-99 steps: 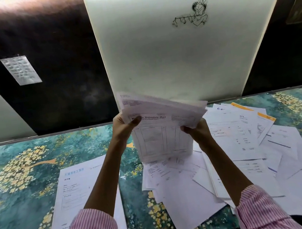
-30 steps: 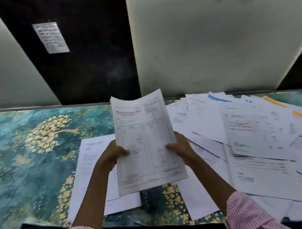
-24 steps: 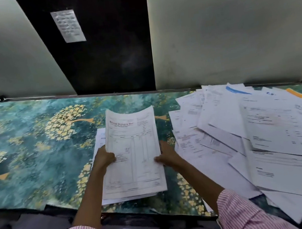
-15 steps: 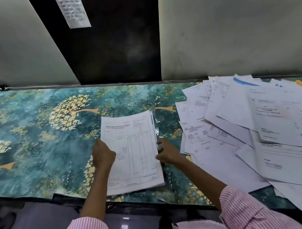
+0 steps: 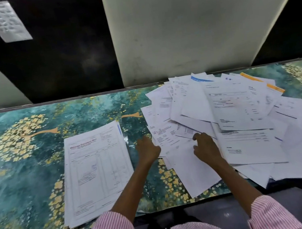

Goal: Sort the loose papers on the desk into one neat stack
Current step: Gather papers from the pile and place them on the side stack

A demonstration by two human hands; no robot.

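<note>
- Head view: the squared stack of white printed forms (image 5: 96, 168) lies on the teal, gold-flowered desk top (image 5: 21, 178), and the loose heap of white sheets (image 5: 242, 118) sprawls right of that stack
- The left hand (image 5: 148, 150) hovers between stack and heap, fingers loosely curled, empty
- The right hand (image 5: 205, 148) rests on the heap, further right of the stack; whether it pinches a sheet I cannot tell
- Best to lift few sheets, square their edges, then lay them flush on the stack

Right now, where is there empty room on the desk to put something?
The desk is bare left of the neat stack. The narrow strip between stack and loose papers holds the left hand. The right side is crowded.
</note>
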